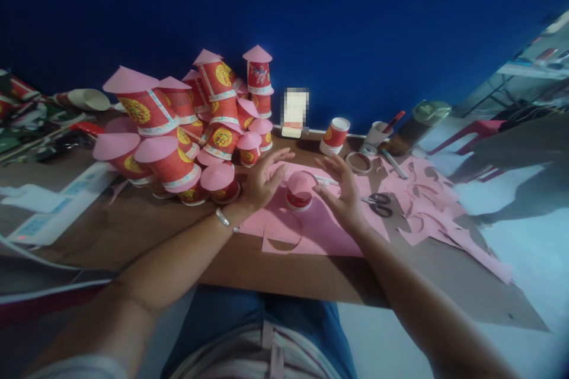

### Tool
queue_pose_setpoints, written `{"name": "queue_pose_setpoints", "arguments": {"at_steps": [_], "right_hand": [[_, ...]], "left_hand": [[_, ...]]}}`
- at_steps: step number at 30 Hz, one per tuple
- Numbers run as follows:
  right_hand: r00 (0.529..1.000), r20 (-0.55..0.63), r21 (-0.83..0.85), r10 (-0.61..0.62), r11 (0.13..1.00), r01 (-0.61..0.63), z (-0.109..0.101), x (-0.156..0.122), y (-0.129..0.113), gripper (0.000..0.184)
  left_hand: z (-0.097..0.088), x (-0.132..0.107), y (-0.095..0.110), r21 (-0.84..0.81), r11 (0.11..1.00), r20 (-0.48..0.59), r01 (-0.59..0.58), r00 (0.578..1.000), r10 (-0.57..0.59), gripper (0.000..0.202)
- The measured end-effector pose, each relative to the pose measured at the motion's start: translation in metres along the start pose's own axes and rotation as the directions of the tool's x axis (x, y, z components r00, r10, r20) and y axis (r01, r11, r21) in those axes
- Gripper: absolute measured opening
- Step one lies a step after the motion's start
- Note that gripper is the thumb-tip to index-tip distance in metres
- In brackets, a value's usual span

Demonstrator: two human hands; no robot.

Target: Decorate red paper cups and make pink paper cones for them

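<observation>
A red paper cup (299, 201) with a pink paper cone (302, 182) on top stands on pink paper sheets (331, 237) in front of me. My left hand (265, 180) is raised to the left of it, fingers apart and holding nothing. On the other side, my right hand (341, 189) is open too, its thumb close to the cone's edge; whether it touches I cannot tell. Scissors (380, 204) lie just right of my right hand. One sheet near the table's front edge has a round hole cut out.
Many cone-topped red cups (178, 160) are stacked at the left. A white power strip (62, 204) lies beyond them. Behind the sheets stand a phone (296, 109), a red-and-white cup (335, 135), tape rolls (359, 163) and a bottle (413, 127). Pink scraps (427, 195) cover the right side.
</observation>
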State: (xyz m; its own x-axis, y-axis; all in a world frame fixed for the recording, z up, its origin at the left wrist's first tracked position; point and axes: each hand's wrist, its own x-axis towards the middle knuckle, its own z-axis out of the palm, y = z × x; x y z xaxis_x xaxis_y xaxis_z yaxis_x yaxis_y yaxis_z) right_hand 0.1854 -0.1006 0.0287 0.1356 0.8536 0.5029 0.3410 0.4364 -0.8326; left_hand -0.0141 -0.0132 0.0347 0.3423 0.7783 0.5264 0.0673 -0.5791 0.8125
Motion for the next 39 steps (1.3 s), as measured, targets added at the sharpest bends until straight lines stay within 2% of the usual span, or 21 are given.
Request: {"name": "queue_pose_setpoints", "arguments": {"at_steps": [4, 8, 17, 24, 30, 35, 39], "right_hand": [[0.998, 0.058, -0.093, -0.014, 0.995, 0.019, 0.004, -0.005, -0.001, 0.081], [0.998, 0.058, -0.157, -0.032, 0.987, 0.041, 0.006, -0.006, -0.003, 0.078], [0.996, 0.075, -0.231, -0.036, 0.971, 0.053, 0.008, -0.005, -0.002, 0.075], [0.997, 0.075, -0.189, -0.03, 0.981, 0.043, 0.008, -0.004, -0.001, 0.076], [0.998, 0.064, -0.173, 0.011, 0.985, 0.0, 0.009, -0.004, -0.002, 0.075], [0.998, 0.068, -0.171, -0.005, 0.985, 0.016, 0.009, -0.005, -0.001, 0.074], [0.997, 0.067, -0.193, -0.038, 0.98, 0.051, 0.009, -0.005, 0.002, 0.074]], "left_hand": [[-0.002, -0.006, 0.008, 0.242, 0.944, 0.096, -0.223, 0.974, 0.205, 0.036], [-0.001, -0.008, 0.005, 0.341, 0.888, 0.122, -0.308, 0.951, 0.283, 0.032], [0.0, -0.008, -0.002, 0.395, 0.888, 0.191, -0.236, 0.966, 0.172, 0.03], [0.0, -0.007, 0.001, 0.348, 0.91, 0.186, -0.225, 0.968, 0.168, 0.026], [-0.001, -0.006, 0.003, 0.327, 0.932, 0.197, -0.155, 0.976, 0.093, 0.026], [0.0, -0.007, 0.003, 0.348, 0.915, 0.18, -0.203, 0.973, 0.147, 0.032], [0.001, -0.008, -0.001, 0.364, 0.883, 0.143, -0.296, 0.955, 0.261, 0.035]]}}
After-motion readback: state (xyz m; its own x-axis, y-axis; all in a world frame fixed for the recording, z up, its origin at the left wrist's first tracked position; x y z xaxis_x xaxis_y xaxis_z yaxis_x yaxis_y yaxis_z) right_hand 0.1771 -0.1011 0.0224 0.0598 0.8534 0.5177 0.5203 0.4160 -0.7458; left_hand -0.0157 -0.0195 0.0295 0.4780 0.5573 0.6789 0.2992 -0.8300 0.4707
